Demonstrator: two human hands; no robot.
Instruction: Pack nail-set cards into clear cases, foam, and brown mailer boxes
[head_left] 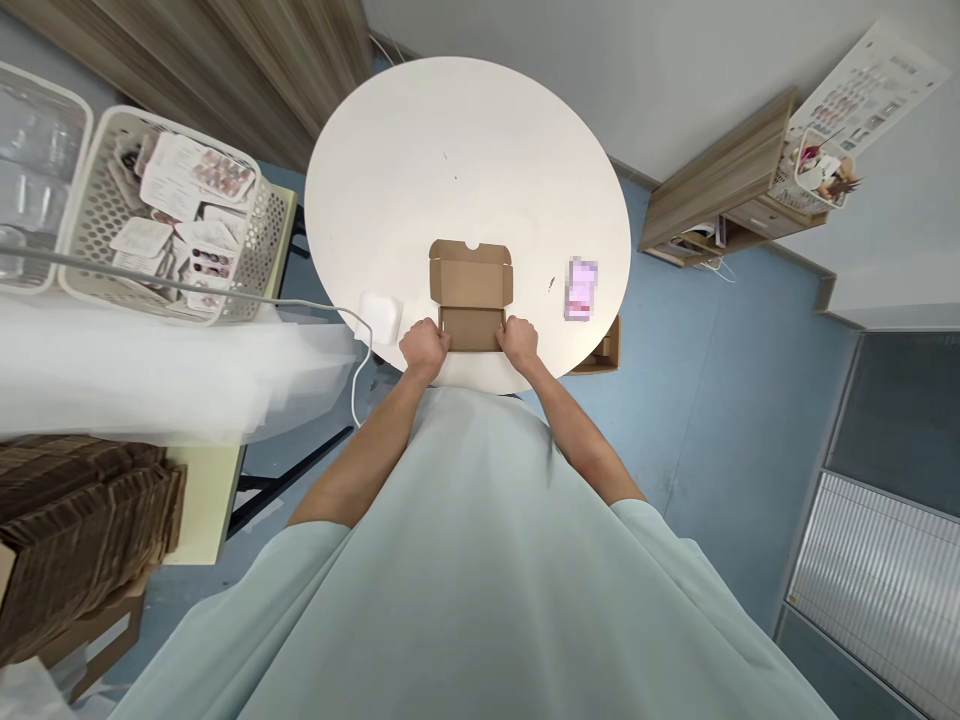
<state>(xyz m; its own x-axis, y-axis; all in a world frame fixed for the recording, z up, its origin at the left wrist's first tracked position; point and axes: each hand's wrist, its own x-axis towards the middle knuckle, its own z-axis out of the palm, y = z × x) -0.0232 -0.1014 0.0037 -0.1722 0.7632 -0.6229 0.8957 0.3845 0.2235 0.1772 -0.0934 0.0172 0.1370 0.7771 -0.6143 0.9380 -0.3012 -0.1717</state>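
Observation:
A small brown cardboard box [472, 330] lies near the front edge of the round white table, its lid [472, 283] folded back flat and away from me. Nothing shows inside it. My left hand [425, 349] is closed on the box's left side wall, with curled fingers. On the opposite side, my right hand [519, 342] grips the right wall the same way. Just left of my left hand sits a white square object [380, 318]. Farther to the right, a pinkish-purple packet [580, 289], blurred out, rests on the table.
The round white table [465, 150] fills the middle. At left stand a perforated basket [259, 225] of printed cards, white wrapping sheets [150, 370] and stacked flat cardboard [82, 540]. A white cable [300, 302] crosses there. A wooden cabinet [720, 185] stands at the right wall.

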